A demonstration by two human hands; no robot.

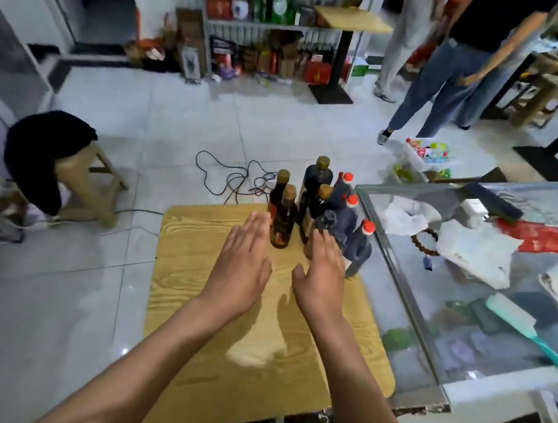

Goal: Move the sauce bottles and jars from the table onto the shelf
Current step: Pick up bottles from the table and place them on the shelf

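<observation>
Several dark sauce bottles stand bunched at the far edge of a wooden table (197,323). The nearest is a brown bottle with a gold cap (284,220); behind it rises a tall dark bottle (315,187). To the right are dark bottles with red caps (362,244). My left hand (242,266) hovers flat and open just left of the brown bottle. My right hand (322,278) is open too, its fingers in front of the lower bottles, holding nothing. A metal shelf (276,26) with packaged goods stands across the room.
A glass display counter (402,269) with papers and a teal brush borders the table's right side. A stool (87,184) under black cloth and loose cables (226,178) lie on the tiled floor. Two people stand at the far right, near a small pedestal table (352,22).
</observation>
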